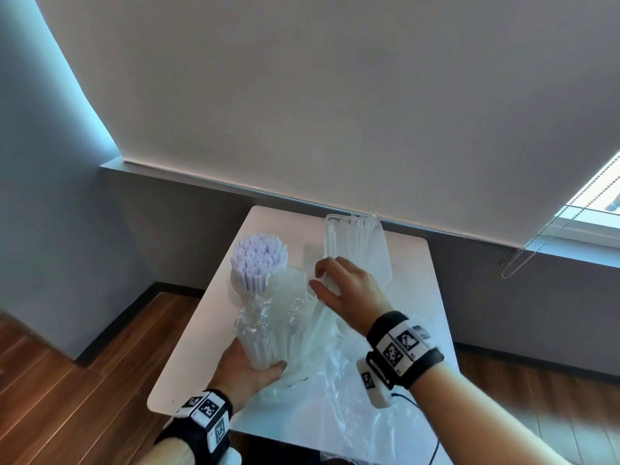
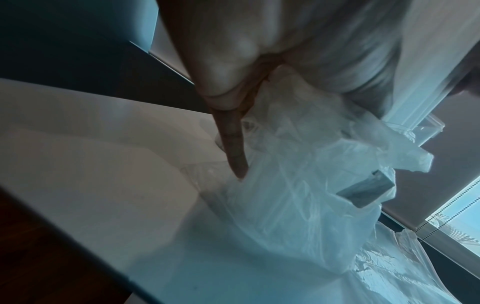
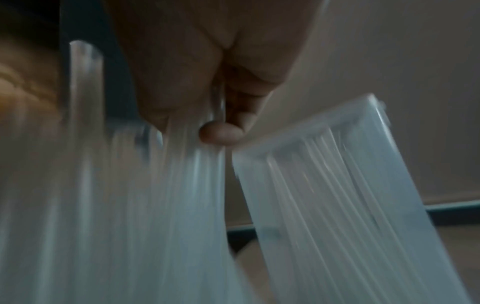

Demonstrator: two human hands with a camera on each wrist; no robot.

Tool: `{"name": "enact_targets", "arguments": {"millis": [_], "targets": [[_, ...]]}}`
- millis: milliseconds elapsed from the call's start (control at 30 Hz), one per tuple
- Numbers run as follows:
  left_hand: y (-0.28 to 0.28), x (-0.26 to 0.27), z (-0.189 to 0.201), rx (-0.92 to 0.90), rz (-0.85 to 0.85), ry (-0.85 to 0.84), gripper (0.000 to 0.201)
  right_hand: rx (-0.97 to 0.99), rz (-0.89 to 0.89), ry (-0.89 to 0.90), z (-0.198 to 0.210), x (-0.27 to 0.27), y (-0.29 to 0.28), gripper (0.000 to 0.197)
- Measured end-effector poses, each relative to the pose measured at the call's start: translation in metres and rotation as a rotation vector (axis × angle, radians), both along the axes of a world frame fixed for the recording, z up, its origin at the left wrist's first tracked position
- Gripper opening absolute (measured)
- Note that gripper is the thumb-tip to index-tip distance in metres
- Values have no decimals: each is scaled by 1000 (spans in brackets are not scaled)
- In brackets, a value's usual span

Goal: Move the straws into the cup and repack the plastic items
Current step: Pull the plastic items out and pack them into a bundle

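On the small white table (image 1: 409, 280), a clear cup (image 1: 236, 280) at the back left holds a dense bunch of lilac straws (image 1: 258, 260). My left hand (image 1: 248, 367) grips the lower end of a bundle of pale straws wrapped in crinkled clear film (image 1: 271, 327), held upright just in front of the cup. My right hand (image 1: 339, 286) is above the table's middle and pinches a few clear straws (image 3: 182, 185) between thumb and fingers. Behind it a clear plastic box (image 1: 355, 243) with clear straws inside stands tilted; it also shows at the right of the right wrist view (image 3: 337, 185).
A large loose clear plastic bag (image 1: 339, 404) covers the table's front right and hangs over the near edge. A grey wall, a window sill and a drawn roller blind (image 1: 335, 95) are behind the table. A bead cord (image 1: 516, 260) hangs at the right. Wooden floor lies to the left.
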State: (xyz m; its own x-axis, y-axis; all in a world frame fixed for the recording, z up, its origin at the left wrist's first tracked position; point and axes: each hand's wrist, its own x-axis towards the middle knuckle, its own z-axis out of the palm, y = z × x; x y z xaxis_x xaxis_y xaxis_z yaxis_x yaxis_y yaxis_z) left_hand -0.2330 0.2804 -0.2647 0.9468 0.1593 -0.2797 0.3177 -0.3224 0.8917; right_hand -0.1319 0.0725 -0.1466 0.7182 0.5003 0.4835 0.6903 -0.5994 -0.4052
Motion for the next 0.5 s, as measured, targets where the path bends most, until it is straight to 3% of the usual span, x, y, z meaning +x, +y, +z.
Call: {"name": "enact_targets", "arguments": {"millis": [100,233,333,500], "targets": [[0,0,-1,6,12,2,86,47,3,-25,41,13,-8,22],[-1,-1,0,20,12,1,72,64,-53,-57,113,26,-23,17],[-1,-1,-1,19,8,7,77,87,-48,-18,160,35,-31,15],[-2,-1,2,36,2,0,71,66,-57,-4,173,55,-31,14]]}}
